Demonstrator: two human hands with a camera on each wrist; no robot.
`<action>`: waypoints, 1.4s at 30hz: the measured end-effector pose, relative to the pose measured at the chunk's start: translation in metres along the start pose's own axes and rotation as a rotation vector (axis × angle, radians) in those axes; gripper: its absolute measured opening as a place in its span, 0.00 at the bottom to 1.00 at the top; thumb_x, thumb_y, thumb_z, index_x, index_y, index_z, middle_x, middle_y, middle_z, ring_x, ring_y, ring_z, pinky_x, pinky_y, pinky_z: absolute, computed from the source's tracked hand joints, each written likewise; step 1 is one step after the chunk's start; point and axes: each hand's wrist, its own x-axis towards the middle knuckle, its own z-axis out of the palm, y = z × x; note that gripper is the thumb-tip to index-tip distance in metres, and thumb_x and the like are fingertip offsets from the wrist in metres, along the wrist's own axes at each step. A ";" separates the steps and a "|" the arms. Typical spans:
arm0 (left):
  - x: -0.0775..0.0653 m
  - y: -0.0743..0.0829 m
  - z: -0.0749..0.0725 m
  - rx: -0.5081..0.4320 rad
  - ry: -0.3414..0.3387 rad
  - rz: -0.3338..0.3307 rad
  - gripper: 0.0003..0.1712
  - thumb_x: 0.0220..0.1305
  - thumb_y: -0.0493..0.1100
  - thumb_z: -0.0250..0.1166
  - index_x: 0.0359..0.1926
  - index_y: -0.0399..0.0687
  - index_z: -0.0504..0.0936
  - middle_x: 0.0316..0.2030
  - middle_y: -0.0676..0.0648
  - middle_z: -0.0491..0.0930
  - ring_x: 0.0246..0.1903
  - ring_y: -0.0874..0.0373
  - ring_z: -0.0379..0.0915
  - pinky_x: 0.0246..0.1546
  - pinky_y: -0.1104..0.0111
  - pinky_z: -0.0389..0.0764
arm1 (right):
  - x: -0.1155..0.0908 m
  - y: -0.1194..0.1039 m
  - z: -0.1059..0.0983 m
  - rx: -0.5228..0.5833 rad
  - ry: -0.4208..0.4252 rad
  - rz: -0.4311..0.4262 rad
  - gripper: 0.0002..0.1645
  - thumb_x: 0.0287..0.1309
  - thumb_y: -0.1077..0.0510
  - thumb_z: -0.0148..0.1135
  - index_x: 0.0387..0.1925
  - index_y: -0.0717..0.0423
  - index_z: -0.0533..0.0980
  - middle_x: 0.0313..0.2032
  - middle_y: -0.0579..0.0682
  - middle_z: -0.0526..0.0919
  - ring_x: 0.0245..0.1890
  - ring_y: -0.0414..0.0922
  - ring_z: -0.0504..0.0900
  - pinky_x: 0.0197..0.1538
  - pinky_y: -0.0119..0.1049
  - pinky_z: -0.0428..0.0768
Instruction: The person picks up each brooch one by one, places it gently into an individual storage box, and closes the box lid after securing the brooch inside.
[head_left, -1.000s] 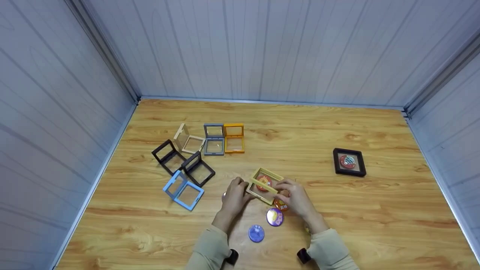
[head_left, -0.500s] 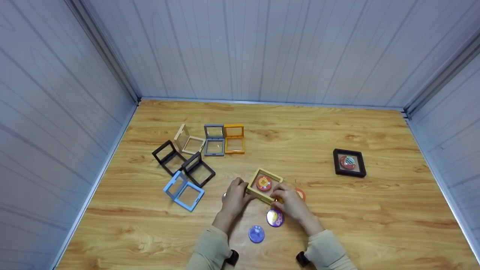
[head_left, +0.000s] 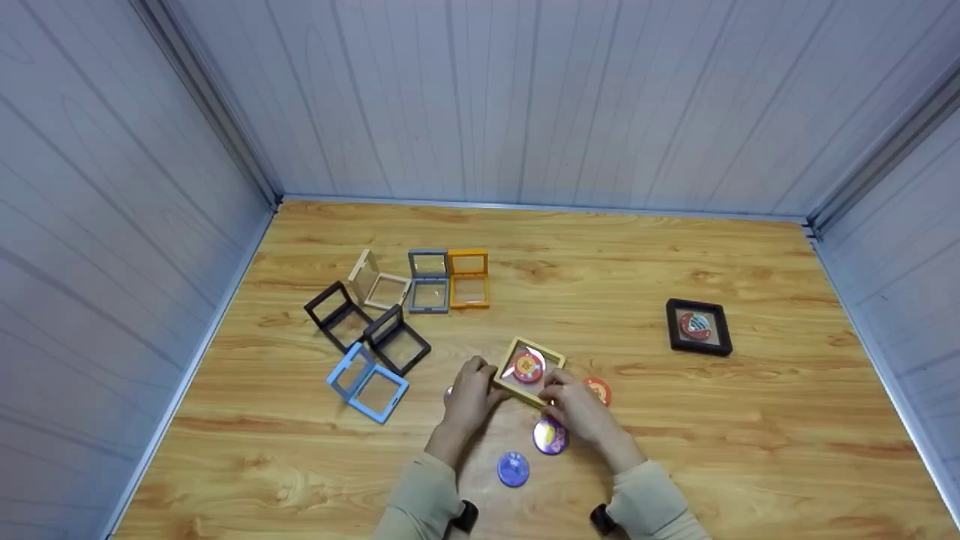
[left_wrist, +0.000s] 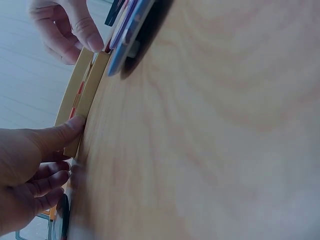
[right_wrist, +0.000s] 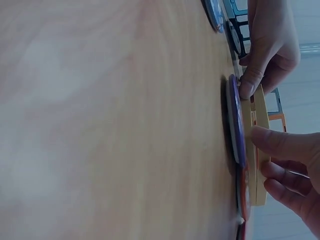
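Both hands hold a yellow display frame (head_left: 541, 348) just above or on the wooden table, with a round red badge (head_left: 528, 367) inside it under clear film. My left hand (head_left: 469, 397) grips its left side, thumb on the near edge. My right hand (head_left: 581, 414) pinches its near right corner between thumb and fingers. In the left wrist view the frame's two halves (left_wrist: 92, 82) lie almost together, a thin gap between them showing red. A purple badge (head_left: 550, 436) lies below the right fingers, and a red-orange badge (head_left: 598, 389) lies beyond that hand.
A blue badge (head_left: 513, 469) lies between the forearms. Several open frames stand at left, including a light blue one (head_left: 369, 412), a grey one (head_left: 429, 309) and an orange one (head_left: 469, 304). A closed black frame (head_left: 700, 348) with a badge sits at right. Panel walls (head_left: 480, 97) surround the table.
The yellow frame's raised lid has swung down over the red badge. My right hand has moved slightly left and toward the near corner, uncovering the red-orange badge. The left hand stays put.
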 end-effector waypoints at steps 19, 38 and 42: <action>-0.006 0.006 -0.004 0.039 -0.036 -0.034 0.23 0.46 0.42 0.69 0.43 0.37 0.77 0.35 0.45 0.70 0.36 0.52 0.69 0.36 0.61 0.74 | 0.010 -0.006 0.006 -0.124 0.038 -0.016 0.09 0.40 0.63 0.68 0.28 0.59 0.78 0.35 0.53 0.77 0.37 0.48 0.75 0.40 0.41 0.75; -0.028 0.011 -0.018 0.019 0.108 0.099 0.18 0.50 0.39 0.66 0.43 0.36 0.77 0.36 0.45 0.74 0.36 0.52 0.71 0.37 0.58 0.74 | 0.020 0.021 -0.014 -0.110 -0.046 0.017 0.04 0.44 0.66 0.65 0.27 0.61 0.79 0.27 0.49 0.77 0.28 0.44 0.76 0.33 0.36 0.76; -0.035 0.011 -0.023 0.030 0.101 0.118 0.16 0.50 0.38 0.65 0.41 0.37 0.77 0.35 0.45 0.73 0.35 0.52 0.71 0.38 0.60 0.74 | 0.020 0.029 -0.022 -0.123 -0.037 0.032 0.04 0.44 0.67 0.64 0.27 0.61 0.79 0.27 0.50 0.78 0.29 0.45 0.77 0.34 0.37 0.76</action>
